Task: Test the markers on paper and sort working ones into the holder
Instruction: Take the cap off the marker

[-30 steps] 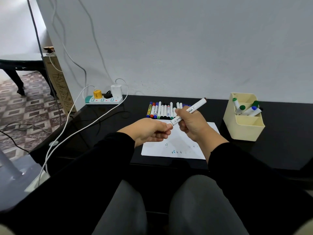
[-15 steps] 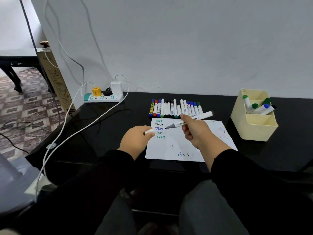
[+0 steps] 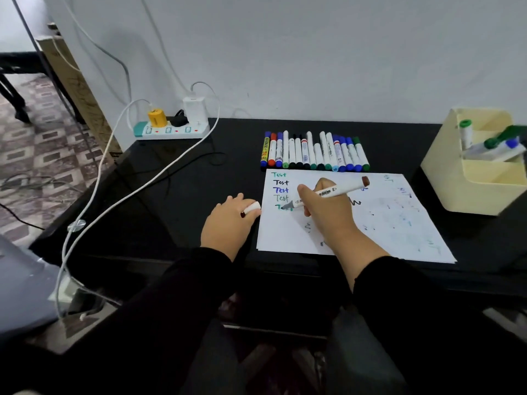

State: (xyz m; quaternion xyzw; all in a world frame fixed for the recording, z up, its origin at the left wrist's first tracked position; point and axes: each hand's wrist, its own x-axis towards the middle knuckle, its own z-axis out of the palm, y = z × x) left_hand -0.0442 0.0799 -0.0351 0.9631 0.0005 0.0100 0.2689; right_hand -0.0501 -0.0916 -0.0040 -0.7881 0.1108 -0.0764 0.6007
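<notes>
While curled: fingers [image 3: 312, 195] round marker [image 3: 330, 193]

Uncapped white marker [image 3: 328, 193], tip on paper [image 3: 370, 223]

Black desk [image 3: 185, 195] against a white wall [image 3: 313, 52]; power strip [image 3: 171, 130] with plugged adapters at rear left; white cable [image 3: 114, 206] trailing across.
</notes>
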